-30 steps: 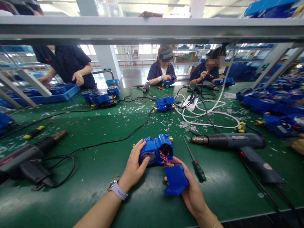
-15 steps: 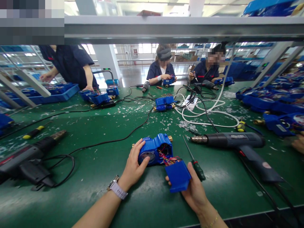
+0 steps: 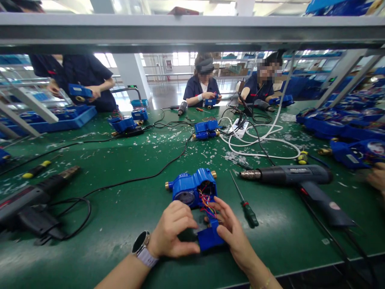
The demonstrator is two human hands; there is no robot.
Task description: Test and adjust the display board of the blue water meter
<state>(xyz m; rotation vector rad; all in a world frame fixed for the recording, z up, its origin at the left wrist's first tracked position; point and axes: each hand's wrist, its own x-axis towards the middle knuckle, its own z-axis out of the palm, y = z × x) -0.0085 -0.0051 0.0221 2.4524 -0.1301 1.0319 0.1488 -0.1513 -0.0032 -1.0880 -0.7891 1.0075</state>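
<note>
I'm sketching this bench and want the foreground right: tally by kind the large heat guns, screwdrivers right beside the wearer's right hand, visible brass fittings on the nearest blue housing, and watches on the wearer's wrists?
Heat guns: 2
Screwdriver: 1
Brass fittings: 2
Wristwatch: 1
Total: 6

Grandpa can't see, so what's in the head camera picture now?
A person's right hand holds a blue cover wired to an open blue housing with brass ends, left hand close by. A screwdriver and heat gun lie to the right.
</note>
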